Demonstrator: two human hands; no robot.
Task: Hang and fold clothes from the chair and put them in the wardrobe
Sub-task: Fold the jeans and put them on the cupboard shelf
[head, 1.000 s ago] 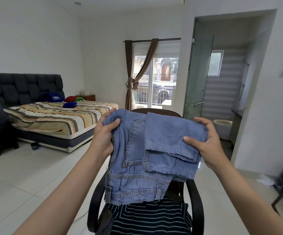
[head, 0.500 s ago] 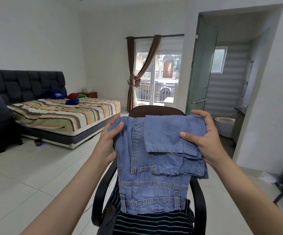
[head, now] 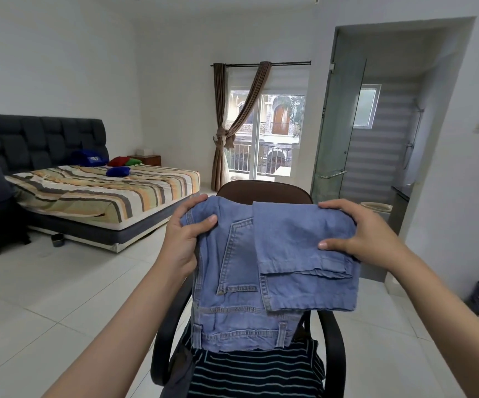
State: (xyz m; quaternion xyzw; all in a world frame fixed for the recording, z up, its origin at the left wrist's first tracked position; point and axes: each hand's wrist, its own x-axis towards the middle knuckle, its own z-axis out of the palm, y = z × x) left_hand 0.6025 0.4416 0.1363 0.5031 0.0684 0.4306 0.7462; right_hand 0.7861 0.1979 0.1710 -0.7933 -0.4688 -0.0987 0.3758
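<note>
a person's two bare arms reach forward into a bright bedroom, holding up a pair of folded light blue jeans [head: 264, 271] at the centre of the view. the left hand [head: 185, 237] grips the jeans' upper left corner at about 9 o'clock, thumb curled over the front of the denim. the right hand [head: 361, 237] grips the upper right edge at about 3 o'clock, fingers over the top fold and thumb pressed on the front. the waistband hangs lowest, and a folded leg panel lies over the right half.

directly behind and below the jeans stands a chair [head: 261, 189] with a brown back and black armrests. a dark striped garment [head: 255, 372] (thin pale stripes) lies on its seat at 6 o'clock, just under the waistband.

at 9 o'clock, well apart, is a bed [head: 103, 193] with a striped cover and dark padded headboard. at 12 o'clock, a balcony door with a tied brown curtain [head: 227, 133]. at 2 o'clock, a glass door [head: 338, 133] opens onto a bathroom.
</note>
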